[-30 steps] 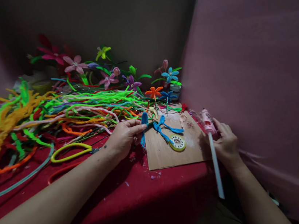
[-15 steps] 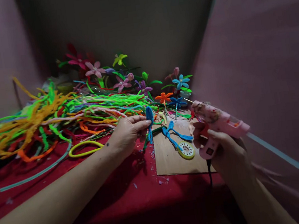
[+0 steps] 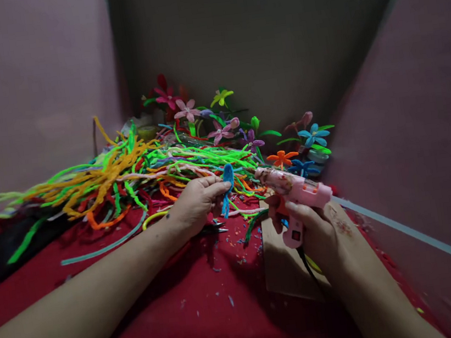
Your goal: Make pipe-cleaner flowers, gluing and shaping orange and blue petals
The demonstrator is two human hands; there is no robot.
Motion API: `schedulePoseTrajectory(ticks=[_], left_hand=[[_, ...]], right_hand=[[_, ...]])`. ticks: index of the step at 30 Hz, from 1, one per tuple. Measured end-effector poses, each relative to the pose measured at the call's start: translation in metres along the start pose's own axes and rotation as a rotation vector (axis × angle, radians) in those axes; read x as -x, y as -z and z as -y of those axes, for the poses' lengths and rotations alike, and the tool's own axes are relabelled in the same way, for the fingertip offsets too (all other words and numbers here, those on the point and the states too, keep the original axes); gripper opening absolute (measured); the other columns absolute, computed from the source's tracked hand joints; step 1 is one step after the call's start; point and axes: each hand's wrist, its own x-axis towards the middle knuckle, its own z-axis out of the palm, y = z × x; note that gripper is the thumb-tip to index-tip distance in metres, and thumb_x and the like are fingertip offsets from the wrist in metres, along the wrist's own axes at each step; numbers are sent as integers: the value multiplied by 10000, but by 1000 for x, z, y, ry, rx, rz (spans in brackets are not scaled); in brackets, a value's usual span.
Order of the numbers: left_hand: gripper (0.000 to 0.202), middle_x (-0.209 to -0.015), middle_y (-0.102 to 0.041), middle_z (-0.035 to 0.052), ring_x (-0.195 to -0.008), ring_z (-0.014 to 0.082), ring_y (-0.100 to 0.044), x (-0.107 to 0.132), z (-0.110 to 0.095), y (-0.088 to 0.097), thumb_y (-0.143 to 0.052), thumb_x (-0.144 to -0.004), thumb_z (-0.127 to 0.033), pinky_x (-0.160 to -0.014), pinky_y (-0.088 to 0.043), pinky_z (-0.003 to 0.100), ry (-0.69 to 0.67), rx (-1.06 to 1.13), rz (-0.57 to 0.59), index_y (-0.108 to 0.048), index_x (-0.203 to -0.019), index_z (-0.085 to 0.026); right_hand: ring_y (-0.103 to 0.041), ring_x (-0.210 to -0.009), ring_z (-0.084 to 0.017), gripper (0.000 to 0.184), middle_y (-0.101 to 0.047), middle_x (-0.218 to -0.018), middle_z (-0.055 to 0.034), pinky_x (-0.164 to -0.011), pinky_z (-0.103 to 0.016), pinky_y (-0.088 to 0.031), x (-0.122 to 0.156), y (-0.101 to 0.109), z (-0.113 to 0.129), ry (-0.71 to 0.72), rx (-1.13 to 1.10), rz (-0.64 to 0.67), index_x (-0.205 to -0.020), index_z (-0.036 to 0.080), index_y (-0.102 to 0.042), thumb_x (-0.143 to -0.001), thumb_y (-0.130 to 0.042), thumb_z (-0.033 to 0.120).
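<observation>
No text, label, brand, number or sign can be read. On the pink hot glue gun (image 3: pixel 312 193), at right, any marking on the dark square switch (image 3: pixel 296 235) set in the grip is too small to tell, and the stained barrel shows no legible lettering. Any print on the small pale jar (image 3: pixel 319 158) at the far right, partly behind the flowers (image 3: pixel 315 135), is likewise too dim and small to make out.

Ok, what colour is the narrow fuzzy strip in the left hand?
The narrow fuzzy strip is blue, shown best in the head view.
</observation>
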Motion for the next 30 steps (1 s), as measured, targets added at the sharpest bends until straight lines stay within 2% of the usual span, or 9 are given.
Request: schedulePoseTrajectory(ticks=[3, 5, 8, 11, 17, 25, 30], left_hand=[[146, -612, -568, -11, -417, 40, -421, 2, -1, -2, -663, -705, -264, -402, -299, 175, 73, -13, 19, -585, -706, -141], [158, -628, -565, -16, -413, 36, -416, 4, -1, -4, -677, -697, -268, -394, -281, 171, 115, -13, 37, -587, -747, -147], [151, -566, -489, -49, -389, 23, -373, 8, -1, -8, -669, -708, -260, -380, -242, 164, 103, -28, 81, -597, -770, -143], [156, -502, -433, -63, -368, 21, -347, 11, -1, -11, -658, -721, -265, -368, -225, 167, 90, -81, 92, -587, -710, -127], [188, -495, -450, -64, -368, 16, -350, 13, -2, -13, -664, -722, -277, -369, -231, 163, 117, -112, 88, -565, -675, -124], [186, -495, -457, -59, -365, 10, -348, 13, -4, -13, -649, -739, -267, -369, -229, 159, 121, -124, 102, -567, -657, -121], [199, -504, -469, -51, -368, 13, -354, 12, -2, -11, -656, -732, -286, -374, -229, 162, 117, -130, 113, -573, -656, -121]], right_hand=[[-523, -576, -148, 142, -593, -667, -21, -487, -263, -402, 3, 1, 0, -47, 17, -32, -785, 174, -631, -743, -556, 286], [-527, -569, -150, 137, -590, -640, -21, -470, -253, -391, 4, 1, 2, -94, 60, -67, -781, 171, -635, -721, -575, 278], [-515, -558, -144, 159, -595, -648, -28, -473, -253, -399, 5, 3, -2, -116, 44, -74, -784, 166, -646, -727, -578, 298], [-521, -589, -148, 191, -607, -693, -37, -491, -254, -409, 6, 8, -9, -100, 22, -62, -828, 164, -656, -753, -570, 317], [-519, -614, -153, 212, -537, -588, -16, -517, -242, -402, 9, 13, -9, -102, 222, -38, -634, 165, -613, -755, -560, 330], [-528, -630, -163, 222, -552, -614, -24, -535, -254, -423, 9, 13, -10, -100, 268, -40, -632, 170, -594, -760, -537, 342], [-522, -588, -150, 216, -557, -588, -21, -507, -244, -410, 9, 11, 0, -60, 381, -26, -611, 167, -583, -755, -519, 314]])
